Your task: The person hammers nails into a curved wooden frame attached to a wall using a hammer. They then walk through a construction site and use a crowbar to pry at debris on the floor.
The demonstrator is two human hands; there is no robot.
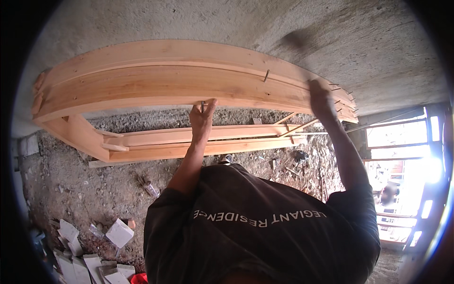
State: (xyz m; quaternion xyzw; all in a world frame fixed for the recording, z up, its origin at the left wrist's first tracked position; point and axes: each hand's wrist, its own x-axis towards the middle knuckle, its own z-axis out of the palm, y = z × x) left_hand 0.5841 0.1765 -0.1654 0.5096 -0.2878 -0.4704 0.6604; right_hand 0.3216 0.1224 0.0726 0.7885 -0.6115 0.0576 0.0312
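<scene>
Grip left: pinched on nail, at timber | grip right: closed round blurred hammer

The long planed-timber frame is a warm peachy tan, with faint grain streaks and a few darker specks. Slim metal nails look dark brownish grey. Rough concrete wall? Blotchy grey. Dirt floor is grey-brown, flecked paler. Short-sleeved shirt is kinda washed-out black with white lettering, and the flat angular slabs are off-white.
</scene>
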